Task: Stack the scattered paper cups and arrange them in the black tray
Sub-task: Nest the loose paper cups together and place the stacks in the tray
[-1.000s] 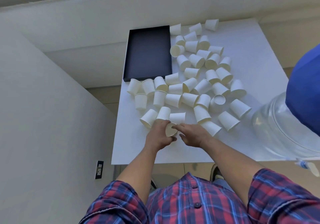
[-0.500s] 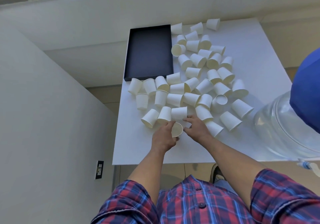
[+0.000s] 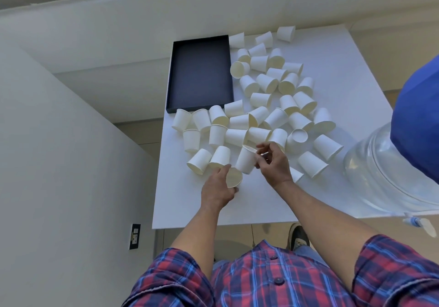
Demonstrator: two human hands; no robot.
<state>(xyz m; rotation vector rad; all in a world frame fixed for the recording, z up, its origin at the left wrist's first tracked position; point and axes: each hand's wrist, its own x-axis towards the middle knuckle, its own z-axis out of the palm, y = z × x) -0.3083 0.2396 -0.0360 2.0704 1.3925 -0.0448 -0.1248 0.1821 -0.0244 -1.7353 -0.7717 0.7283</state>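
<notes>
My left hand (image 3: 217, 188) holds one paper cup (image 3: 234, 177) on its side near the front of the desk (image 3: 344, 52), fingers curled round its wall, open mouth turned toward me. My right hand (image 3: 273, 161) has a second cup (image 3: 247, 159) lifted just beside it — thumb and fingertips pinching it at the rim end, base tilted down toward the first cup. The two cups are close, perhaps touching at one edge; I cannot tell for sure.

As I judge it, the step is nesting these two, and the trouble is that they do not yet face the same way. One has to be turned so a base points into a mouth. I would roll the left cup's mouth toward the right hand, line the two up on one axis, and slide the narrow base in lightly. Paper walls dent under a hard squeeze, so a loose pinch and a soft push are enough.

The rest of the scattered cups (image 3: 278, 97) lie on their sides or upside down across the middle of the desk, many touching. The black tray (image 3: 174, 76) sits at the far left corner, nothing in it, with cups against its near and right edges. A clear water jug (image 3: 380, 164) lies at my right, near a few cups — worth keeping my elbow away from.
</notes>
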